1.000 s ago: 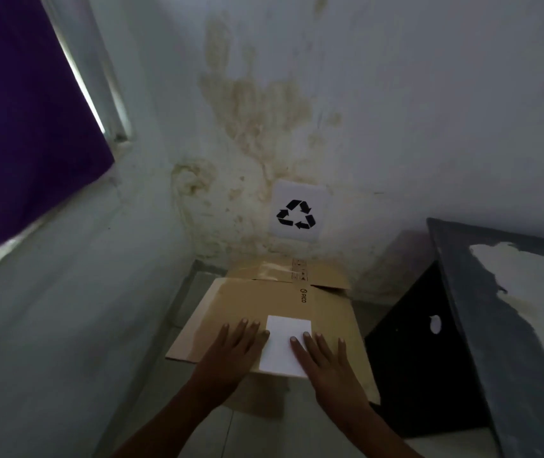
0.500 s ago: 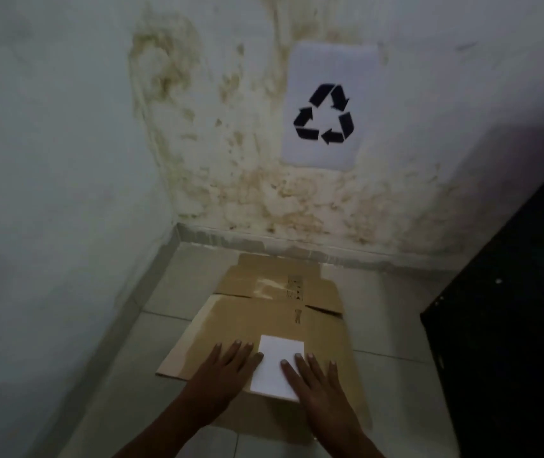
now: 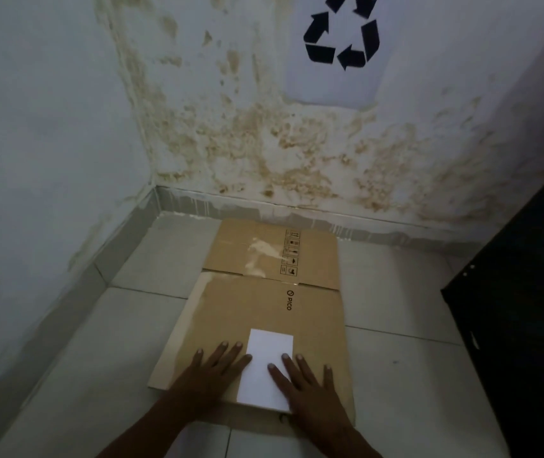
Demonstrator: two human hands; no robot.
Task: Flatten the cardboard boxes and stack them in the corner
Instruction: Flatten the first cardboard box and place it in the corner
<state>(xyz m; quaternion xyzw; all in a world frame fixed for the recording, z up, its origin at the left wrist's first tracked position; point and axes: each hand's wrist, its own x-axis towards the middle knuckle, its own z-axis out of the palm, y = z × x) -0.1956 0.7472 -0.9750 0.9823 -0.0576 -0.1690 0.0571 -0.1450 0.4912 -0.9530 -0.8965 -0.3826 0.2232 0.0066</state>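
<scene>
- box (image 3: 264, 312): flattened brown cardboard, lying flat on the floor (image 3: 396, 375) by the corner. far flap is close to the back skirting (image 3: 230, 206), with a gap to the left wall (image 3: 49, 143).
- left hand (image 3: 211, 371) and right hand (image 3: 310, 388): both palm down on the near end, fingers straight and spread. they press and grip nothing. right fingertips overlap the label (image 3: 265, 368), left fingers lie just beside it.
- risk: creased cardboard is probably springy, so panels may lift once the pressure comes off.
- risk: tiles look smooth and glossy, so a forward push could skid the sheet or skew it off square to the walls.
- risk: it sits out from the left wall, so a stack here may end up not truly in the corner.
- risk: stained, blotchy back wall (image 3: 280, 153) hints at damp, which could soften board left against it.
- box surface: matte, rectangular, slit between flap and main panel, shiny tape patches, small black print. cannot tell if another sheet lies under it.
- label: plain white rectangle, smooth.
- floor: pale square tiles with thin grout lines.
- sign (image 3: 343, 38): white sheet with black recycling arrows, on the back wall.
- cabinet (image 3: 522, 325): black, hard-edged, right of the box and apart from it.
</scene>
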